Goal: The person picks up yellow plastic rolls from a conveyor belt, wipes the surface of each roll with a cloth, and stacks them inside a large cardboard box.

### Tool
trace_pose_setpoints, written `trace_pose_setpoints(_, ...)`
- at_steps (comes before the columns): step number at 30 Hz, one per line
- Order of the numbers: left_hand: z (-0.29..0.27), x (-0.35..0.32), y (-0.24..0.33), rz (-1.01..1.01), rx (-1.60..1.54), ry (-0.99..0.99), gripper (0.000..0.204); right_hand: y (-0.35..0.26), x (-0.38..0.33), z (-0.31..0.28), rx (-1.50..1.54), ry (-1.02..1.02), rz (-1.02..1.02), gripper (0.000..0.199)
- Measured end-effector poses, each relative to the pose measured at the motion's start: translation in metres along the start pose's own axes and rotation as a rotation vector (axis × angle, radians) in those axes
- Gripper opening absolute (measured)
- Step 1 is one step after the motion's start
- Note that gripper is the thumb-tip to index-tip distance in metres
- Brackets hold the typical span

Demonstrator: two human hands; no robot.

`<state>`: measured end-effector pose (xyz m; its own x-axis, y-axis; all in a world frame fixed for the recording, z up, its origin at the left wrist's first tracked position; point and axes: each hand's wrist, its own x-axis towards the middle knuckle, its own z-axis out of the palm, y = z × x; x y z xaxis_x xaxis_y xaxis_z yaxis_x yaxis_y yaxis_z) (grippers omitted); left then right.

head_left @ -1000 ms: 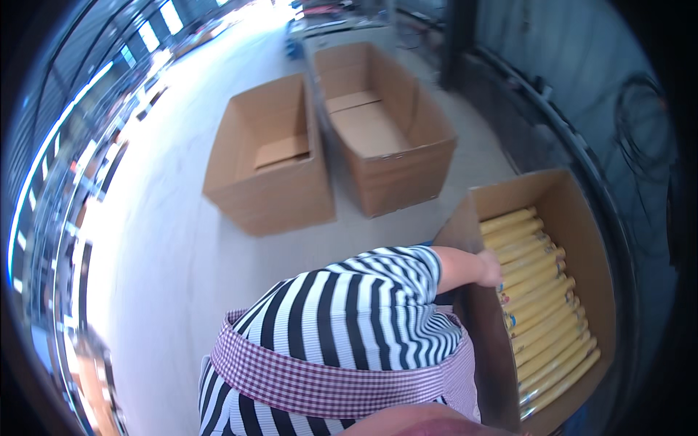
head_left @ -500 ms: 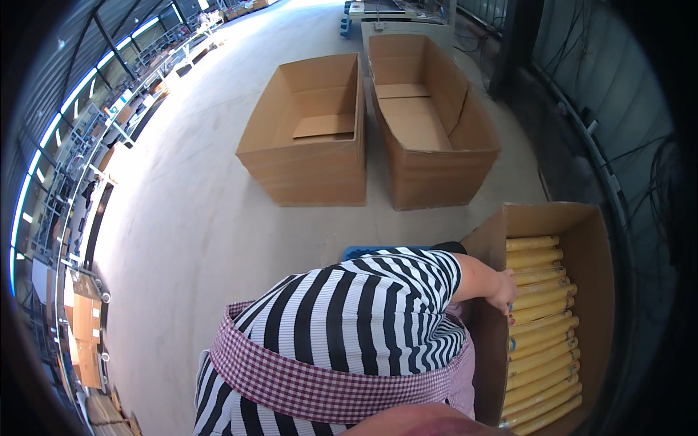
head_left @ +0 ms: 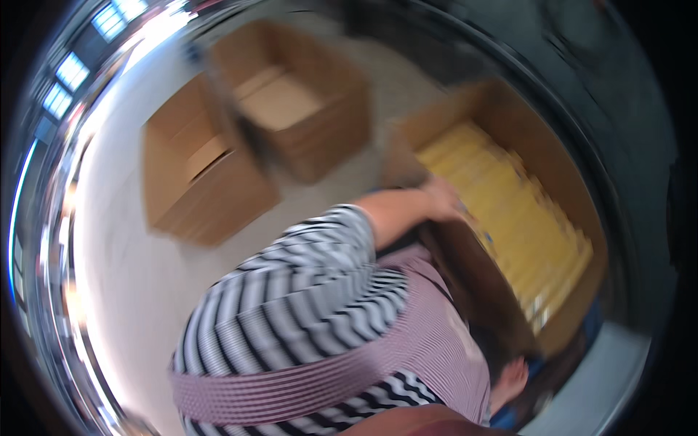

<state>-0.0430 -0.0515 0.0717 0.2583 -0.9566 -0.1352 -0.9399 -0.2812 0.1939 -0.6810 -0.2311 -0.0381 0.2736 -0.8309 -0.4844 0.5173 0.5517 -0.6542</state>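
Crosswise in carton (head_left: pixel 550 158), yellow rolls (head_left: pixel 509 214), parallel, slanting up rightward

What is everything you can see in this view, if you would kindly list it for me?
Yellow rolls: one packed row, too blurred to count, yellow, inside the right-hand carton
Right-hand carton: one, brown, right of centre
Other open cartons: two, brown, side by side on the floor, upper left
Floor: one, pale grey, left and centre
Windows: several, bright, upper left
Wall: one, dark grey-blue, far right
Flat panel: one, pale grey-blue, lower right
Left edge: items too blurred to name
Shirt: one, black-and-white striped, lower centre
Apron: one, pale purple, over the shirt
Left hand: one, bare, at the right-hand carton's near edge
Right hand: one, bare, lower right
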Motion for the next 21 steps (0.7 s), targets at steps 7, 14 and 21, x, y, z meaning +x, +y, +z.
trace_pose_setpoints(7, 0.014, -0.001, -0.011, 0.15, 0.069, 0.218, 0.033, 0.047, -0.073, 0.068, 0.356, 0.235, -0.112, 0.02)
trace_pose_setpoints(14, 0.023, 0.006, -0.005, 0.219, 0.089, 0.244, 0.032, 0.038, -0.105, 0.067, 0.324, 0.415, -0.299, 0.045)
trace_pose_setpoints(21, 0.026, 0.001, 0.006, 0.208, 0.067, 0.216, 0.033, 0.007, -0.091, 0.072, 0.331, 0.393, -0.39, 0.101)
